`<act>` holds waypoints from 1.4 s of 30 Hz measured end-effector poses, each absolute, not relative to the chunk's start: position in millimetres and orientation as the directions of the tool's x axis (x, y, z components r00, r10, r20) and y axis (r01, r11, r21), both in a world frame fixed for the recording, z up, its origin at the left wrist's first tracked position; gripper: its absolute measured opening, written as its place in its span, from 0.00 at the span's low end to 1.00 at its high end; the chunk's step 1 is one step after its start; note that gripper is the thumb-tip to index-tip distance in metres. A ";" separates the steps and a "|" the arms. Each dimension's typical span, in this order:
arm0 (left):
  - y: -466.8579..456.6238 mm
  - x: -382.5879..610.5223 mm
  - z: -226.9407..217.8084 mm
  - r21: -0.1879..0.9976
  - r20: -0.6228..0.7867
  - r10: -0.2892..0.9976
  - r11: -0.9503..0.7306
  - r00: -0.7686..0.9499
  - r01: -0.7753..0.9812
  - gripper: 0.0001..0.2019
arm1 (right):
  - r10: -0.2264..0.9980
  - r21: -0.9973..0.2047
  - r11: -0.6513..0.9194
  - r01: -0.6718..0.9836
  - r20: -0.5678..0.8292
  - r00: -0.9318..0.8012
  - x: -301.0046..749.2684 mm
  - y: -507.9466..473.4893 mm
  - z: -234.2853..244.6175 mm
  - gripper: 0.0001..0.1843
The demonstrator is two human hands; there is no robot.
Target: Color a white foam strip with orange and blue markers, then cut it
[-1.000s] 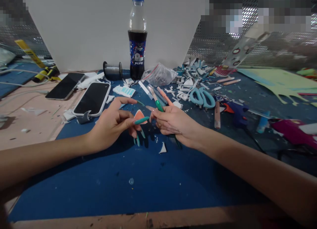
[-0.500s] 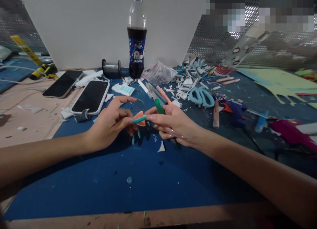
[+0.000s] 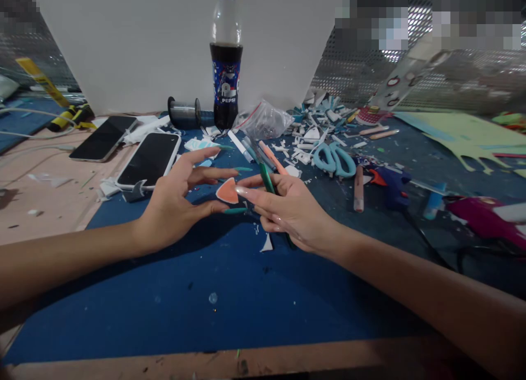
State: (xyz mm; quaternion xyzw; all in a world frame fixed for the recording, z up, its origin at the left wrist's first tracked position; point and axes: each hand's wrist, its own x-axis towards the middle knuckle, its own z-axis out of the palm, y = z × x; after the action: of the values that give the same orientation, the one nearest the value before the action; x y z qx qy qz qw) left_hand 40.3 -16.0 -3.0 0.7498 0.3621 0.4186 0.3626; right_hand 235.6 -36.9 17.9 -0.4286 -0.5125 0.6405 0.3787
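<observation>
A small orange piece (image 3: 227,190) with a white edge, roughly triangular, is pinched between the thumb and index finger of my right hand (image 3: 290,207). The same hand also keeps a slim green tool (image 3: 267,178) against its palm, slanting up past the index finger; its kind I cannot make out. My left hand (image 3: 178,199), with long teal nails, is open around the left side of the piece, thumb below and fingers above. Whether it touches the piece is unclear. A white scrap (image 3: 267,243) lies on the blue mat (image 3: 230,325) below the right hand.
Behind the hands stand a Pepsi bottle (image 3: 226,84), a spool (image 3: 183,113) and a clear bag (image 3: 267,120). Two phones (image 3: 150,160) lie left. To the right are blue scissors (image 3: 334,160), a heap of scraps (image 3: 324,114) and a magenta glue gun (image 3: 487,216).
My left hand has let go of the orange piece and spread its fingers. The piece stays in my right hand, its orange face now more fully visible.
</observation>
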 end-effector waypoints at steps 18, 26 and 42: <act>-13.4 40.1 0.0 0.914 0.379 0.806 -0.404 0.456 -0.045 0.21 | 0.909 -0.949 -0.257 -0.181 -0.174 -0.378 231.5 -37.8 15.3 0.08; -12.9 39.1 -0.6 0.891 0.444 0.777 -0.435 0.447 -0.130 0.20 | 0.878 -0.936 -0.272 -0.224 -0.145 -0.456 235.3 -36.1 11.4 0.06; -9.2 37.8 -2.9 0.816 0.521 0.771 -0.576 0.368 0.052 0.15 | 0.932 -0.951 -0.197 -0.239 -0.107 -0.345 236.1 -33.4 4.4 0.09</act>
State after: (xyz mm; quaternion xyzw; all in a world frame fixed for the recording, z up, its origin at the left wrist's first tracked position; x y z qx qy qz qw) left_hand 37.8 -9.2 -2.9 0.7409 0.2775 0.4889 0.3675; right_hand 236.1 -33.4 4.4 -0.3745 -0.4628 0.6771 0.4326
